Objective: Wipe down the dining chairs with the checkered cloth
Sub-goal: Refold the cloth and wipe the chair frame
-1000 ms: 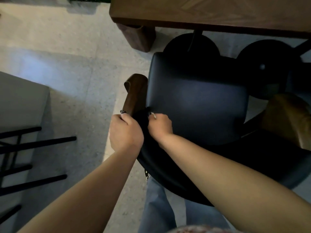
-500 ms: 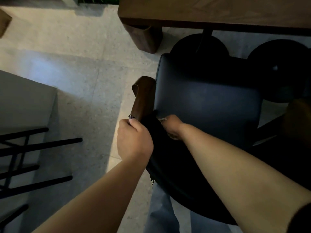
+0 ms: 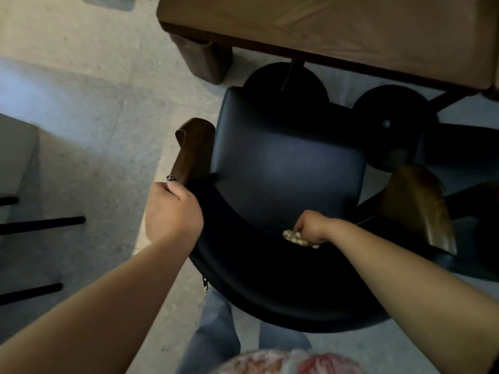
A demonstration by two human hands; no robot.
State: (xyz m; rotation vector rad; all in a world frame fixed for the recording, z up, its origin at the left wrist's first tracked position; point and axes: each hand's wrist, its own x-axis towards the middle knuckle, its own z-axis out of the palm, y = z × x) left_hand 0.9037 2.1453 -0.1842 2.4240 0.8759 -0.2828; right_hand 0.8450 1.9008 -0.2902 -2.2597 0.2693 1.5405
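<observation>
A dining chair with a dark padded seat (image 3: 286, 163), curved dark backrest (image 3: 259, 282) and brown wooden armrests stands below me. My left hand (image 3: 172, 211) grips the rear end of the left armrest (image 3: 191, 149). My right hand (image 3: 310, 229) holds a bunched light checkered cloth (image 3: 294, 236) against the inner face of the backrest, near its middle. Most of the cloth is hidden inside the hand.
A brown wooden table (image 3: 337, 31) spans the top, with a thick leg (image 3: 202, 58) at its left. Two round black bases (image 3: 286, 82) sit under it. The right armrest (image 3: 421, 206) is at right. Black metal bars (image 3: 40, 224) lie at far left.
My right hand has slid with the cloth from the left corner by the armrest rightward along the backrest's inner face. My left hand keeps its grip on the armrest.
</observation>
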